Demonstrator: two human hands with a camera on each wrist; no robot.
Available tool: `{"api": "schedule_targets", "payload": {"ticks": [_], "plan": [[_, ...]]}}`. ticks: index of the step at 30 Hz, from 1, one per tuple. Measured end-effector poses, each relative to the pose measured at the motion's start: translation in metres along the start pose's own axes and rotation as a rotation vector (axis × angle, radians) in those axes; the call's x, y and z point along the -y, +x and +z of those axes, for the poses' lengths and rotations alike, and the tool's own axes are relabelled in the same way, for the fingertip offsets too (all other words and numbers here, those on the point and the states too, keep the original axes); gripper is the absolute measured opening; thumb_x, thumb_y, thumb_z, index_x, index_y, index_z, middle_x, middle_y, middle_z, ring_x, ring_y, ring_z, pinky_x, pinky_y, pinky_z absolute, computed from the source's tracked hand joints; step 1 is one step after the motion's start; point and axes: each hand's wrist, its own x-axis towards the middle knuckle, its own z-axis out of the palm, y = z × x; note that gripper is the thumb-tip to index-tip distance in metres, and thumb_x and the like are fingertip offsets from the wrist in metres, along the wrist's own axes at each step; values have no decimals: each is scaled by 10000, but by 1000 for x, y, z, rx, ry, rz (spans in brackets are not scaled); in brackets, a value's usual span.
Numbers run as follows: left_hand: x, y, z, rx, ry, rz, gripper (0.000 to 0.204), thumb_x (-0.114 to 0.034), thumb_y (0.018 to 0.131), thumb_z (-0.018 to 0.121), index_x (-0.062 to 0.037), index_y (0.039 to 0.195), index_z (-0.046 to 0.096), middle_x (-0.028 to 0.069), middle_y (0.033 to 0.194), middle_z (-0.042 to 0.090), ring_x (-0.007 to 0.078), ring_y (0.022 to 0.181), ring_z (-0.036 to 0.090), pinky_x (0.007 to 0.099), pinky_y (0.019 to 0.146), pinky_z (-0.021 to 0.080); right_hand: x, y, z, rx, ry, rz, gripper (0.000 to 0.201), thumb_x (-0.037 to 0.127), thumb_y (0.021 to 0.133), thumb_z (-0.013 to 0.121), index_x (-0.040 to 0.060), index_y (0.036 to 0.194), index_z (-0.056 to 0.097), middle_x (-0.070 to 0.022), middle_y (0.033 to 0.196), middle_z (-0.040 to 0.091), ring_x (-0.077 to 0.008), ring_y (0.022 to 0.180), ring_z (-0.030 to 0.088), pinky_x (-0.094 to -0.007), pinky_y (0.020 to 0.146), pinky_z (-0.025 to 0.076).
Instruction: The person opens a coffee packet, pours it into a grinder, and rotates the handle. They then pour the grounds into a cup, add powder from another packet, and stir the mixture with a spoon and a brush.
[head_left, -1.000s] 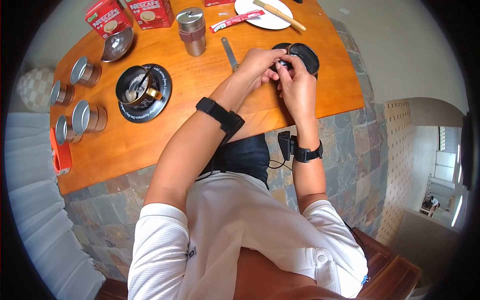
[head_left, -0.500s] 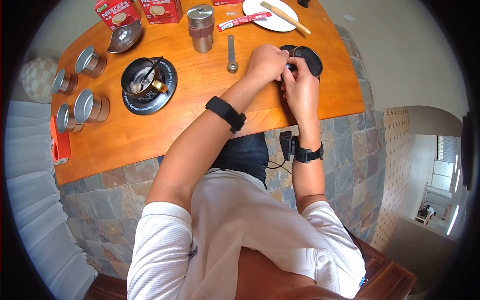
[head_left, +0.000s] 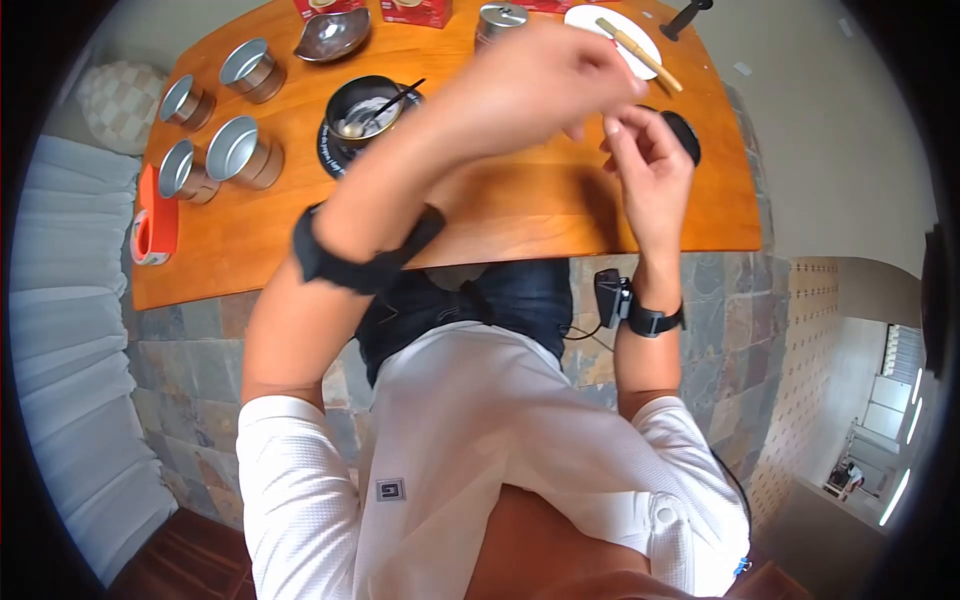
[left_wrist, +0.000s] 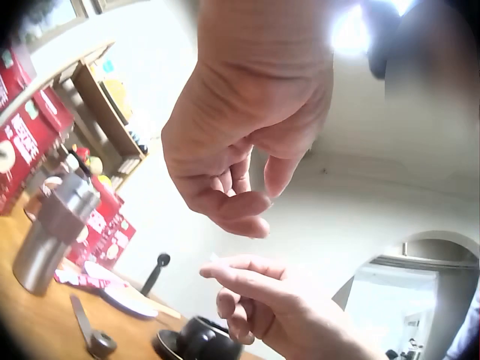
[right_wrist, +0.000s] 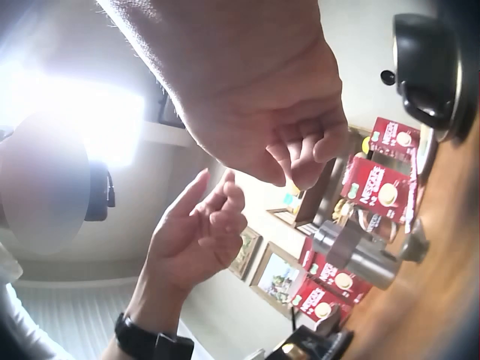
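My left hand [head_left: 545, 85] is raised above the table, its fingers loosely bent, with nothing showing between thumb and fingers in the left wrist view. Just right of it is my right hand [head_left: 655, 180], thumb and forefinger tips close together. A tiny pale spot shows at those fingertips [left_wrist: 210, 268]; I cannot tell whether it is something held. Beyond the right hand stands a black cup [right_wrist: 424, 67] on a saucer, mostly hidden in the head view. Partly behind the left forearm, another black cup [head_left: 348, 100] holds pale powder and a black spoon [head_left: 410, 89].
Several metal cups [head_left: 262, 165] stand at the left near an orange tape dispenser [head_left: 165, 215]. At the back are a dark bowl [head_left: 332, 35], red Nescafé boxes [head_left: 415, 10], a steel grinder [left_wrist: 52, 232], and a white plate [head_left: 585, 18] with a brush [head_left: 640, 52]. A measuring spoon [left_wrist: 97, 341] lies nearby.
Both hands were together at the right cup's near side; now they are lifted, and the left has moved up and left, apart from the right. The head view has shifted.
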Motion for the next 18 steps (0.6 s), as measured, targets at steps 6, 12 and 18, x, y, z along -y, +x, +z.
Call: {"api": "schedule_targets", "payload": {"ticks": [6,12,18], "plan": [[-1,-119,-101,-491,-167,-80,271,-255,1021,581,-33,1132,689,40,928,694,74,735,612,200,609,436,37,8,38,121,181,-97,175,118,954,690,-10,1073,710,17,851,678,-30,749,586,-194,667,478],[39,-215,-117,-672,-285,-231,248,-206,1028,564,-9,1161,633,39,848,589,106,687,548,225,561,424,19,27,95,325,260,-50,288,133,955,689,-1,1208,657,53,774,552,-24,694,500,-202,634,432],[71,-260,-98,-788,-432,-249,228,-173,1028,571,-9,1173,635,57,906,631,108,736,576,231,602,440,3,31,119,417,212,98,414,155,948,704,-17,1306,588,41,786,593,-25,700,536,-190,630,440]]}}
